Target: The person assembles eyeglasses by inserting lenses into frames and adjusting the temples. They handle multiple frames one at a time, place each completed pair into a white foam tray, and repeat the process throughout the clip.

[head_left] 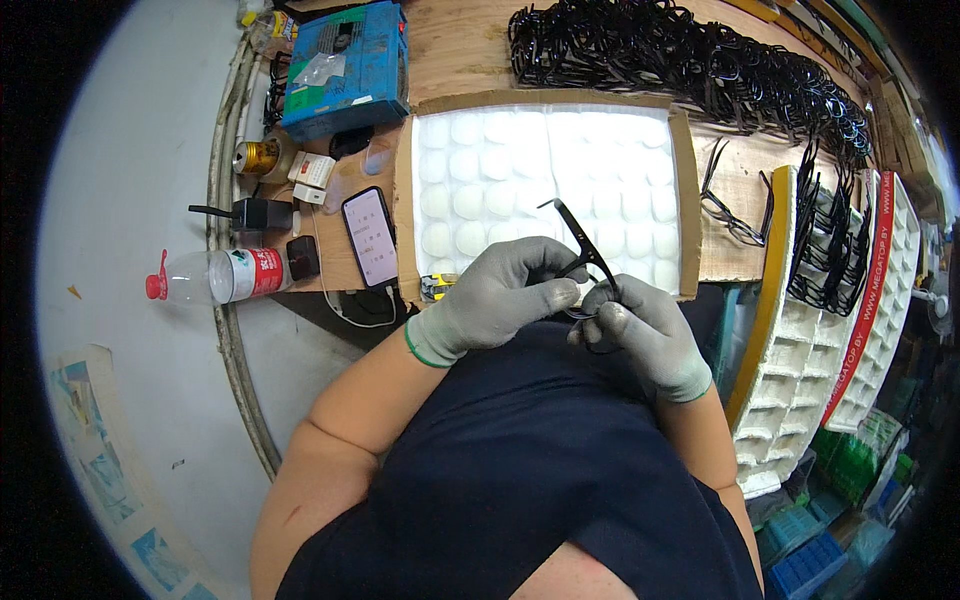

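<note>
I saw my left hand point(497, 297) and right hand point(645, 345) pinching a black eyeglass frame point(587, 270) above the lap. Beyond lay a white lens tray point(545, 180) on the wooden bench point(455, 45), then piled black frames point(680, 60).

White lens tray point(545, 115) filling the worktop's point(470, 45) middle, open room above it; far edge blocked by heaped black frames point(680, 50); left edge crowded by phone point(369, 236), bottle point(215, 276), can point(257, 156), blue box point(345, 65); right edge walled by white racks point(800, 330)
</note>
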`<state>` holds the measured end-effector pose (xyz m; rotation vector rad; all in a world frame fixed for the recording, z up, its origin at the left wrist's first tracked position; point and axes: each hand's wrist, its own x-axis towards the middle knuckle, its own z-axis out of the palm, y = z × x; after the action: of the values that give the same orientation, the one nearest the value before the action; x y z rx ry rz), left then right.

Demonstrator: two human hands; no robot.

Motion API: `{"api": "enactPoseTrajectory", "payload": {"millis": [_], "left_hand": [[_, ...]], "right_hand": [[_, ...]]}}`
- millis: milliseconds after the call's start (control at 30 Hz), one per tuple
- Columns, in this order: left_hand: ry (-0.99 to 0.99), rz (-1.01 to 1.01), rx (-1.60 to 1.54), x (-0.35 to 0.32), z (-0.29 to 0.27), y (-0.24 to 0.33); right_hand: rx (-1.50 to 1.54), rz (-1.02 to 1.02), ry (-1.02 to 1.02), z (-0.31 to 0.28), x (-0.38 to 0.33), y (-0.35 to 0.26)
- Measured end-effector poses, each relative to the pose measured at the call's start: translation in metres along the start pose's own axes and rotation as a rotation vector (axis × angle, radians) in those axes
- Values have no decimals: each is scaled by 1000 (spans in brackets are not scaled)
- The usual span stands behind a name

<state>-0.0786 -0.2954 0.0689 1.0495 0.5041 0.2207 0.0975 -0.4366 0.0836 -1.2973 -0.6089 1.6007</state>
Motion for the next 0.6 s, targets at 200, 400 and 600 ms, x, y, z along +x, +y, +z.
{"api": "enactPoseTrajectory", "payload": {"millis": [200,400,600], "left_hand": [[70,83,246,0,-1,-4],[38,248,485,-9,4,8],[69,252,528,-12,15,14]], "right_hand": [[-310,-194,95,5,1,5],[-311,-281,69,-2,-2,9],[-317,-220,86,-4,-2,-8]]}}
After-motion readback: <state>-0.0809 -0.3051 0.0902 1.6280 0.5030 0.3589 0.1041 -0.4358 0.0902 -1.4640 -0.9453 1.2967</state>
